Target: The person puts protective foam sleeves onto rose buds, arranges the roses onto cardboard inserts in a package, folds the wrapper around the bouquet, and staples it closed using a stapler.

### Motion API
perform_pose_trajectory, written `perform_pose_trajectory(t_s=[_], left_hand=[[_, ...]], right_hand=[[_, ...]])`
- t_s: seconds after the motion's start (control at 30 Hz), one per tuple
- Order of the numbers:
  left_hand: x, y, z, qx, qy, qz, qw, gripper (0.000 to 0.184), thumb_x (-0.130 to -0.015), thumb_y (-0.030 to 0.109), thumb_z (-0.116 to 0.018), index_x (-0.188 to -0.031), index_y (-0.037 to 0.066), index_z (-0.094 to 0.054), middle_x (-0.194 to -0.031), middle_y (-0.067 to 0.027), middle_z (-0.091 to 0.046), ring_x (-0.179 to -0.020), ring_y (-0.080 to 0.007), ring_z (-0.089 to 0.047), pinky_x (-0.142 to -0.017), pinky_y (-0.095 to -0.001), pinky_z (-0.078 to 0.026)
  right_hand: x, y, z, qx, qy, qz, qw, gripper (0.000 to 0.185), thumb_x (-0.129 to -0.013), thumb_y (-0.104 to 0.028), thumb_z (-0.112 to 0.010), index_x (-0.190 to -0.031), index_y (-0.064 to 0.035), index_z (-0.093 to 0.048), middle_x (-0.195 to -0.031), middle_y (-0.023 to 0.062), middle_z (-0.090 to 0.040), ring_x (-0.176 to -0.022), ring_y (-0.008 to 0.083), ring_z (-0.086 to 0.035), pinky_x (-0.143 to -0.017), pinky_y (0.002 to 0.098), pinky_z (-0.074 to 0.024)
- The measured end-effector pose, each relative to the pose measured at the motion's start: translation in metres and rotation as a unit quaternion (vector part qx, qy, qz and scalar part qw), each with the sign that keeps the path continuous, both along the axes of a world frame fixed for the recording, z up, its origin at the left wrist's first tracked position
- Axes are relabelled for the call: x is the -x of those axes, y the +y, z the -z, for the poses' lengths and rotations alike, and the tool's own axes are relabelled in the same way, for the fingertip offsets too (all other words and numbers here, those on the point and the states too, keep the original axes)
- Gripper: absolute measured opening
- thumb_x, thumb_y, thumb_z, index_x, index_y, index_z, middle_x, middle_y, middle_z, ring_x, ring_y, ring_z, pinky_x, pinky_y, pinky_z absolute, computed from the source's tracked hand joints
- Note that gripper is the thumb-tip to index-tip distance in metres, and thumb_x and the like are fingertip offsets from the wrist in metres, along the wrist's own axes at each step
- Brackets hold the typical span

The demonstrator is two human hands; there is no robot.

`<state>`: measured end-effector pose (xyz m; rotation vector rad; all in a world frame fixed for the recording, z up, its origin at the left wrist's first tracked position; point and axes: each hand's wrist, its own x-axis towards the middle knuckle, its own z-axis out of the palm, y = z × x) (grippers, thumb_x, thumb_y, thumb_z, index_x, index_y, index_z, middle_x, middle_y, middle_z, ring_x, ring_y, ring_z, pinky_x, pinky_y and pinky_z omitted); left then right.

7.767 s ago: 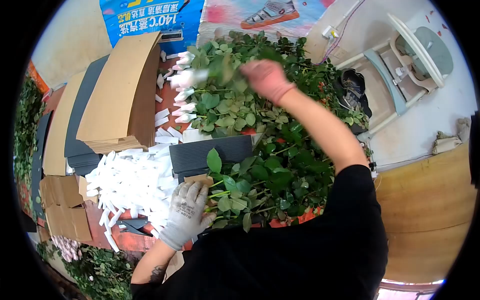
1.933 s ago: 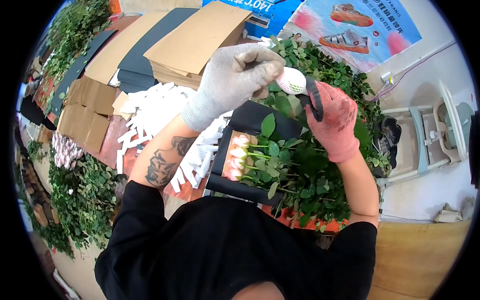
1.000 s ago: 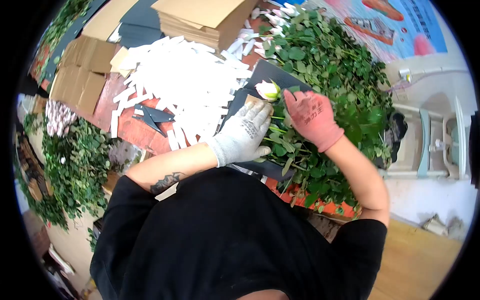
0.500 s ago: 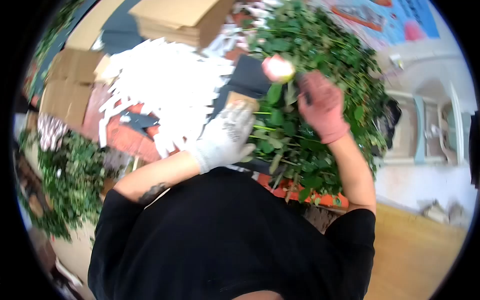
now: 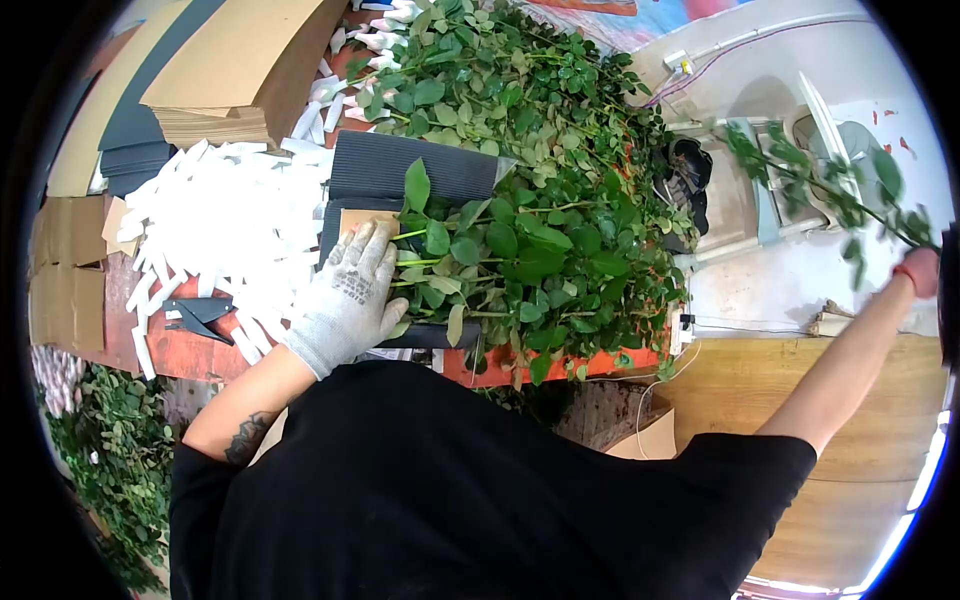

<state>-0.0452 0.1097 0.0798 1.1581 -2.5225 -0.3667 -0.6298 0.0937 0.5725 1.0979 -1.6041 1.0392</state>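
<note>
My left hand (image 5: 352, 290), in a pale grey glove, lies flat with its fingers stretched over a small tan cardboard piece (image 5: 368, 217). Under that is black corrugated board (image 5: 410, 165), with leafy rose stems (image 5: 530, 260) lying just right of the glove. Far out to the right, at the edge of the view, my right hand (image 5: 920, 272) in a red glove is closed on a leafy rose stem (image 5: 835, 190). The stem slants up and left from the hand; its bloom is not visible, and the fingers are partly cut off.
White paper strips (image 5: 230, 210) heap at the left, beside a black stapler-like tool (image 5: 200, 316). Stacked cardboard sheets (image 5: 240, 75) stand behind. Cut greenery (image 5: 560, 100) covers the table's right side. A pale plastic chair (image 5: 760, 215) is at the right, and more foliage (image 5: 110, 450) lies lower left.
My right hand has swung from above the greenery far to the right, with a leafy stem in it. The pink bloom is out of sight. My left hand stays on the cardboard; the view has shifted.
</note>
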Motion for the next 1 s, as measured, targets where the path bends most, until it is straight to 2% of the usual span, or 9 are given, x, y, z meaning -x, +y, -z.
perform_pose_trajectory(t_s=[0.17,0.33,0.4,0.47,0.53,0.63,0.93,0.97,1.0], left_hand=[[0.0,-0.001,0.004,0.012,0.026,-0.006,1.0,0.061,-0.081,0.035,-0.057,-0.123,-0.008,-0.048,-0.135,-0.0256,-0.039,-0.131,-0.0384,-0.032,-0.111,-0.0448,-0.022],[0.0,0.0,0.001,0.015,0.032,-0.009,0.999,0.059,-0.081,0.035,-0.058,-0.121,-0.007,-0.049,-0.135,-0.0246,-0.039,-0.129,-0.0385,-0.034,-0.11,-0.0449,-0.023],[-0.001,0.002,0.001,0.01,0.029,-0.025,0.999,0.059,-0.082,0.036,-0.057,-0.122,-0.007,-0.049,-0.136,-0.0246,-0.039,-0.13,-0.0378,-0.033,-0.111,-0.0442,-0.024],[-0.003,0.002,0.001,0.005,0.018,-0.017,1.0,0.059,-0.083,0.037,-0.055,-0.122,-0.006,-0.049,-0.135,-0.0245,-0.04,-0.131,-0.0365,-0.034,-0.111,-0.0434,-0.024],[-0.003,0.004,0.002,0.018,0.001,-0.018,1.0,0.057,-0.084,0.037,-0.054,-0.122,-0.006,-0.051,-0.133,-0.0225,-0.043,-0.13,-0.0346,-0.036,-0.11,-0.0424,-0.026],[-0.003,0.005,0.001,0.01,0.012,-0.027,1.0,0.057,-0.084,0.037,-0.055,-0.122,-0.005,-0.051,-0.134,-0.0216,-0.043,-0.129,-0.0343,-0.037,-0.11,-0.0424,-0.026],[0.001,0.0,0.005,0.03,0.031,0.0,0.999,0.056,-0.082,0.035,-0.057,-0.12,-0.006,-0.051,-0.133,-0.0234,-0.042,-0.129,-0.0355,-0.036,-0.11,-0.0442,-0.024],[0.001,0.001,0.002,0.023,0.024,0.0,0.999,0.056,-0.082,0.034,-0.056,-0.12,-0.007,-0.051,-0.134,-0.0236,-0.042,-0.129,-0.0356,-0.036,-0.11,-0.0448,-0.024],[0.0,0.001,-0.003,0.016,0.018,0.001,1.0,0.055,-0.082,0.034,-0.056,-0.12,-0.007,-0.051,-0.134,-0.0238,-0.042,-0.129,-0.0358,-0.036,-0.11,-0.0454,-0.024]], right_hand=[[-0.199,-0.017,0.109,-0.188,0.272,-0.055,0.942,0.033,-0.08,-0.023,-0.058,-0.107,-0.0045,-0.058,-0.09,0.0061,-0.06,-0.08,0.0163,-0.056,-0.072,0.0304,-0.048],[-0.38,-0.047,0.273,-0.432,0.434,-0.156,0.775,0.033,-0.078,-0.02,-0.058,-0.108,-0.0071,-0.056,-0.09,0.0045,-0.058,-0.08,0.0162,-0.055,-0.071,0.0309,-0.0484],[-0.409,-0.052,0.336,-0.496,0.43,-0.221,0.721,0.033,-0.077,-0.019,-0.058,-0.108,-0.0081,-0.055,-0.091,0.0039,-0.057,-0.079,0.0162,-0.054,-0.07,0.031,-0.0485],[-0.414,-0.055,0.396,-0.479,0.388,-0.347,0.707,0.026,-0.073,-0.014,-0.058,-0.098,-0.0069,-0.053,-0.078,0.0052,-0.057,-0.072,0.0203,-0.06,-0.061,0.0313,-0.0493],[-0.411,-0.062,0.433,-0.473,0.349,-0.391,0.708,0.027,-0.074,-0.013,-0.058,-0.1,-0.0061,-0.054,-0.082,0.0076,-0.059,-0.074,0.0227,-0.062,-0.064,0.0328,-0.05],[-0.398,-0.065,0.463,-0.554,0.29,-0.359,0.693,0.028,-0.074,-0.013,-0.058,-0.101,-0.0057,-0.055,-0.084,0.0088,-0.061,-0.076,0.024,-0.062,-0.065,0.0339,-0.0504],[-0.388,-0.063,0.507,-0.539,0.264,-0.366,0.711,0.045,-0.072,-0.013,-0.056,-0.116,-0.0144,-0.053,-0.092,0.003,-0.06,-0.083,0.023,-0.06,-0.068,0.0381,-0.0462],[-0.39,-0.066,0.519,-0.593,-0.058,-0.545,0.59,0.039,-0.073,-0.012,-0.054,-0.112,-0.0136,-0.053,-0.087,0.0026,-0.056,-0.077,0.0208,-0.057,-0.065,0.0343,-0.0446],[-0.395,-0.07,0.532,-0.552,-0.37,-0.644,0.379,0.033,-0.075,-0.012,-0.052,-0.108,-0.0128,-0.053,-0.081,0.0022,-0.051,-0.072,0.0186,-0.054,-0.062,0.0305,-0.0431]])
